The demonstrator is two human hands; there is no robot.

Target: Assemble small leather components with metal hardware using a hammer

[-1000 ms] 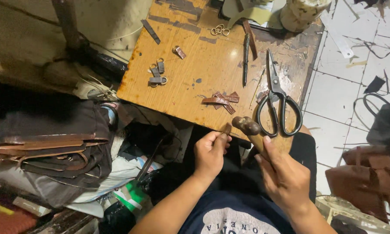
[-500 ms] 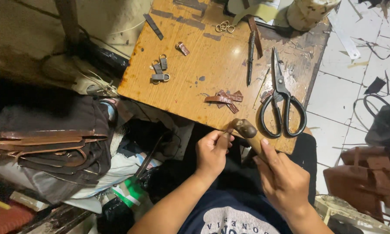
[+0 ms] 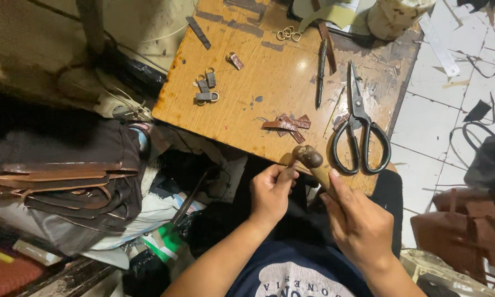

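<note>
My right hand [image 3: 357,223] grips the wooden handle of a small hammer [image 3: 312,160], whose dark rounded head sits at the near edge of the wooden table [image 3: 258,66]. My left hand [image 3: 270,190] pinches a small brown leather piece right under the hammer head; the piece is mostly hidden by my fingers. A little pile of brown leather strips [image 3: 287,125] lies on the table just beyond. Black scissors [image 3: 360,132] lie to the right of the hammer head.
Small metal-ring leather loops [image 3: 205,91] and loose rings [image 3: 287,34] lie on the table, with a dark awl-like tool [image 3: 320,71] and a pale jar [image 3: 393,16]. Brown leather straps [image 3: 55,179] are stacked at left. Bags [image 3: 473,220] stand on the tiled floor at right.
The view has shifted slightly. The hammer head has come a little lower and leftward onto the piece in my left hand. Both hands stay at the table's near edge.
</note>
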